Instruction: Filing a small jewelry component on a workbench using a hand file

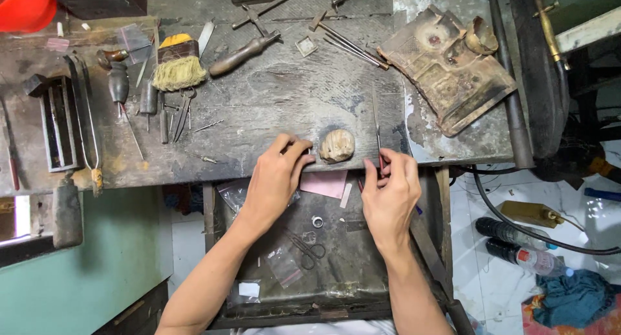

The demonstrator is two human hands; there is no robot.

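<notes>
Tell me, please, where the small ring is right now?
The ring lies in the open drawer under the bench, between the two hands, just above the scissors.

Several small clear plastic bags lie in the open drawer [362, 296] at six o'clock: one with a white label [248, 290] at its lower left, one with a pink strip [285, 268] near the middle, one [230, 194] at its upper left. Another clear bag [134, 37] lies on the desk [272, 102] at eleven o'clock. Two plastic bottles [517, 247] lie on the floor at four o'clock.
</notes>
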